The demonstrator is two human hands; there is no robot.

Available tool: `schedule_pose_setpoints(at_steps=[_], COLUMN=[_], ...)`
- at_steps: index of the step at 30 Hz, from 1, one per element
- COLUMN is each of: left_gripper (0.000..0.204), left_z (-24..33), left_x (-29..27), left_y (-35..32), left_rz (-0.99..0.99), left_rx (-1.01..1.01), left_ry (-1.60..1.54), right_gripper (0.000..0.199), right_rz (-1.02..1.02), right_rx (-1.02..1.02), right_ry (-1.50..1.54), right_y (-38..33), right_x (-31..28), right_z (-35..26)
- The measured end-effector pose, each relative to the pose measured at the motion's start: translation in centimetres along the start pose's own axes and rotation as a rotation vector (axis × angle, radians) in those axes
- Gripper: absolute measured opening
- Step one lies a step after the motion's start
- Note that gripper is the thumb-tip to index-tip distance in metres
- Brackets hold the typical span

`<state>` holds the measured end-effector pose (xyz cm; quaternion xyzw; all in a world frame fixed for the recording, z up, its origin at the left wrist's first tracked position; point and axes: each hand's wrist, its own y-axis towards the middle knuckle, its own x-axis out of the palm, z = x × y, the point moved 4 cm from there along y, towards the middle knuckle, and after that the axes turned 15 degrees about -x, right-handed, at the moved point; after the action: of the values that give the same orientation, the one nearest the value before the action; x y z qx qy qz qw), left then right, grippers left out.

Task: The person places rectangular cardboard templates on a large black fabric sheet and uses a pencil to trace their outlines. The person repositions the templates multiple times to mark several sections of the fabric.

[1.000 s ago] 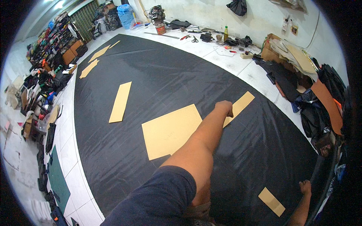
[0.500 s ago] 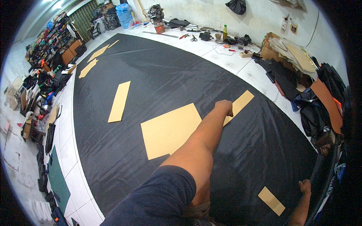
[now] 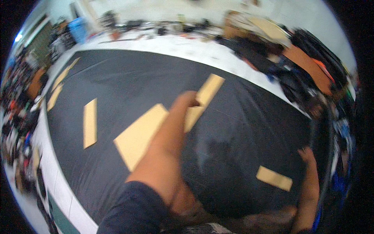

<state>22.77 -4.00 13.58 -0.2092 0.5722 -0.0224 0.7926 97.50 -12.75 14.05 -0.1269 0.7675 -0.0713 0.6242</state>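
A large black sheet (image 3: 233, 128) lies spread over the floor, with light wrinkles and sheen. My left arm reaches far forward across it. At its end my left hand (image 3: 189, 99) is closed, fingers curled, at the left edge of a long tan card strip (image 3: 210, 90); what it holds, if anything, is hidden. Under the forearm, partly covered, lies a wide tan card panel (image 3: 136, 134). My right hand (image 3: 307, 154) is low over the sheet's right side, its fingers drawn together and blurred. Close to it rests a short tan card piece (image 3: 274, 178).
Another tan strip (image 3: 90, 123) lies left of the panel, with narrower tan pieces (image 3: 60, 76) at the far left corner. Clutter lines the left side. Tools and a blue bag (image 3: 79, 30) stand along the back wall; dark material and a brown board (image 3: 307, 68) are heaped at right.
My view has swung to the right, blurring the picture, so the sheet and cards appear shifted left. My left hand stays by the long strip; more of my right forearm shows.
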Motion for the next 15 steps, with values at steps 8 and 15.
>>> schedule_pose_setpoints(at_steps=[8,15], left_gripper=[0.064,0.066], left_z=[1.8,1.3], left_x=[0.3,0.6], left_y=[-1.9,-1.3], left_rz=[-0.168,-0.110], left_rx=[-0.137,-0.058], left_ry=[0.057,0.147], right_gripper=[0.051,0.054], right_rz=[0.075,0.011], right_rx=[0.170,0.232], right_ry=[-0.087,-0.083], right_y=[-3.5,-5.4], right_x=[-3.5,-3.1], right_z=[1.3,2.7])
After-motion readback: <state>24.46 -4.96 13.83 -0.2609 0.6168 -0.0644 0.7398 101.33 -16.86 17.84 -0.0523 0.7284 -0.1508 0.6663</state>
